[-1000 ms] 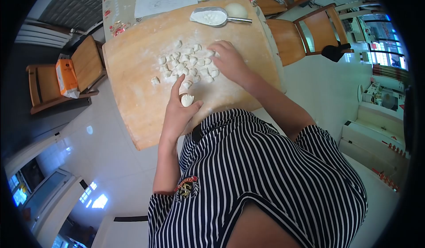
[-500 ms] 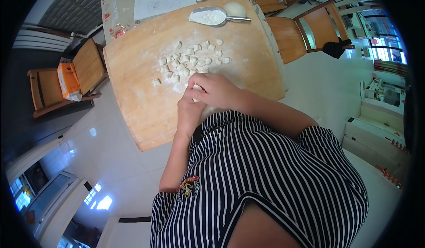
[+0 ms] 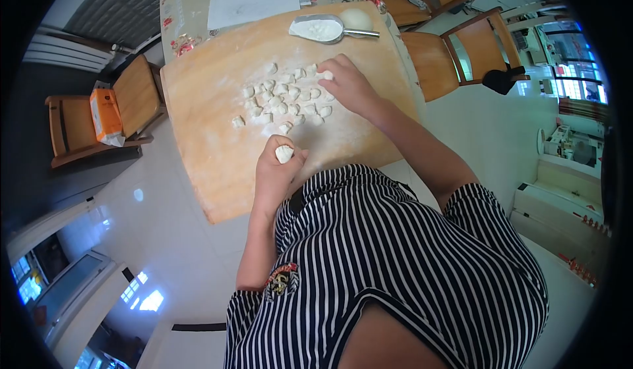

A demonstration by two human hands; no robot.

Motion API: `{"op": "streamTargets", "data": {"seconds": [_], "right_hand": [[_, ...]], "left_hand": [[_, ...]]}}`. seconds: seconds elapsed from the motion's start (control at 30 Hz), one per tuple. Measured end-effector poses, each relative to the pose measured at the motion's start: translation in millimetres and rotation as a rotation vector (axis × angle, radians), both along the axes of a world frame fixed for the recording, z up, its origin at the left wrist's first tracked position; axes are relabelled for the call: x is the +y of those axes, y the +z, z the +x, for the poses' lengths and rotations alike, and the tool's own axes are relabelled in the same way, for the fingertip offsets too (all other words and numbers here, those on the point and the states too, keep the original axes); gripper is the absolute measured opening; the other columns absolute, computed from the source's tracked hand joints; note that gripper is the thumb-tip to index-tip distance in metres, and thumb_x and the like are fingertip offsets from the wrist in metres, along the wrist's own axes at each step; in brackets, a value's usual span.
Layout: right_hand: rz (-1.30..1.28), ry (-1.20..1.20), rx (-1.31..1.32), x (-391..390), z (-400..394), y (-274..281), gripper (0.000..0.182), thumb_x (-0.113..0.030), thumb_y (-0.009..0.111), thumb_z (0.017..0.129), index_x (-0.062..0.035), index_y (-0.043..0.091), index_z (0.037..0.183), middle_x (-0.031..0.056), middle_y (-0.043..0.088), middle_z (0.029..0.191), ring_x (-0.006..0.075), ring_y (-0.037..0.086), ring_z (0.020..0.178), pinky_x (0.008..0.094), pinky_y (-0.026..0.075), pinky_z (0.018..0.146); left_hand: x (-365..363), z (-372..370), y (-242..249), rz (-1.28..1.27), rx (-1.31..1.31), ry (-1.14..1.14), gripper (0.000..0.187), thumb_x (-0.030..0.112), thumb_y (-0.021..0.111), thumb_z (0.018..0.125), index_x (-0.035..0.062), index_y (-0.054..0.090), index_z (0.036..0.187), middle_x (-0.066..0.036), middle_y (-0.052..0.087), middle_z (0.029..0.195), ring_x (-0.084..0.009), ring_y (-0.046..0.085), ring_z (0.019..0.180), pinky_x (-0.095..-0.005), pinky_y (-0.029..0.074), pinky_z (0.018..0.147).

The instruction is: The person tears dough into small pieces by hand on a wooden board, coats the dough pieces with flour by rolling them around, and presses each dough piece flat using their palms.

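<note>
The left hand is curled round a dough lump by the near edge of the wooden board; too tight a squeeze could flatten it. The right hand, toward the right edge, has a dough piece at its fingertips, whether pinched or loose cannot be told. Beside it, small pieces lie close or touching, and thin flour might let them stick. Toward the far right corner, a knock on the scoop could spill flour.

Left fingers partly hide the dough (1 end shows).
</note>
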State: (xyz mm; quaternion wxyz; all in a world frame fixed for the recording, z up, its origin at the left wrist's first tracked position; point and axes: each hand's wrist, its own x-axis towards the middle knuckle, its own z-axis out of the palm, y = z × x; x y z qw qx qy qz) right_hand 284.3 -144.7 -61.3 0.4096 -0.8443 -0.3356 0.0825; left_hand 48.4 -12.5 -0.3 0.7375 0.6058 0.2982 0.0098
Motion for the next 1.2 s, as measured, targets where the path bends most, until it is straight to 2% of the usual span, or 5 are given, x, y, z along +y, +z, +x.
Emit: {"op": "streamTargets", "data": {"seconds": [0.27, 0.43, 0.63, 0.73, 1.2], "right_hand": [[-0.046, 0.21, -0.291, 18.0, -5.6, 10.2, 0.021, -0.013, 0.068, 0.094, -0.0065, 0.066, 0.115, 0.0144, 0.064, 0.111, 0.0308, 0.06, 0.111, 0.0386, 0.051, 0.095], [-0.222, 0.524, 0.614, 26.1, -79.2, 72.8, 0.023, -0.026, 0.066, 0.102, -0.0037, 0.063, 0.105, 0.0128, 0.071, 0.091, 0.023, 0.07, 0.08, 0.0369, 0.054, 0.073], [-0.109, 0.288, 0.41, 25.2, -85.5, 54.2, 0.027, -0.03, 0.064, 0.101, -0.0039, 0.061, 0.107, 0.018, 0.073, 0.091, 0.0319, 0.073, 0.079, 0.0409, 0.056, 0.074], [-0.059, 0.369, 0.175, 20.6, -85.4, 50.2, 0.031, -0.032, 0.068, 0.097, -0.0043, 0.061, 0.11, 0.0174, 0.073, 0.088, 0.0361, 0.071, 0.079, 0.0436, 0.056, 0.073], [-0.04, -0.085, 0.011, -16.1, 4.0, 3.9, 0.016, -0.017, 0.066, 0.093, -0.0043, 0.066, 0.103, 0.0193, 0.07, 0.098, 0.0386, 0.067, 0.094, 0.0467, 0.053, 0.084]], "left_hand": [[4.2, 10.7, 3.8, -0.034, 0.01, -0.037, 0.071, 0.002, 0.077, 0.09, 0.0117, 0.044, 0.152, 0.005, 0.054, 0.072, -0.0037, 0.043, 0.054, -0.021, 0.033, 0.047], [5.3, 18.7, -7.4, -0.039, -0.053, -0.068, 0.096, 0.001, 0.078, 0.088, 0.0118, 0.025, 0.167, -0.004, 0.064, 0.094, -0.0071, 0.051, 0.061, -0.0225, 0.041, 0.05], [3.3, 19.7, -37.7, 0.195, -0.017, -0.29, 0.069, 0.006, 0.078, 0.087, 0.0032, 0.049, 0.149, -0.013, 0.071, 0.11, -0.0188, 0.068, 0.1, -0.0279, 0.055, 0.082], [-0.4, 26.3, -40.6, 0.423, -0.04, -0.194, 0.057, 0.004, 0.073, 0.087, -0.0025, 0.053, 0.14, -0.007, 0.068, 0.094, -0.0098, 0.061, 0.067, -0.0238, 0.046, 0.053], [-3.2, 5.0, 15.6, -0.114, 0.048, -0.059, 0.027, 0.003, 0.078, 0.092, 0.0108, 0.051, 0.09, 0.004, 0.057, 0.072, -0.0029, 0.047, 0.052, -0.0212, 0.035, 0.045]]}}
